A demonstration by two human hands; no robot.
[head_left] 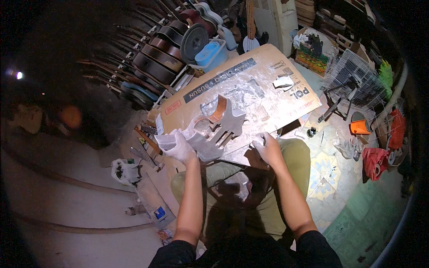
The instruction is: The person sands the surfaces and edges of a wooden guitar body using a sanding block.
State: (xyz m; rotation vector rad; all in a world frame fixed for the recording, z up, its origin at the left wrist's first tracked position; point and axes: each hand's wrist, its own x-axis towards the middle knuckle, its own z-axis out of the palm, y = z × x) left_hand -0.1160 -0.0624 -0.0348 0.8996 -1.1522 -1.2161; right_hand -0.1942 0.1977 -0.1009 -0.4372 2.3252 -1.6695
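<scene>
A grey electric guitar body [208,139] with cut-out slots and bare brown wood inside one curved edge is tilted above my lap. My left hand [179,147], coated in white dust, is closed round its left end. To the right of the body is my right hand [267,148], also dusty. Its fingers are curled together near the body's lower right edge, and what they may hold is hidden. Beneath the body lies a flat cardboard sheet [178,123] strewn with white powder.
A folded white piece [283,82] rests on the cardboard. Several guitars [154,62] stand in a row at the back left, beside a blue tub [208,53]. On the right are a wire cage [355,73], a black stand [333,107] and a small jar [312,131].
</scene>
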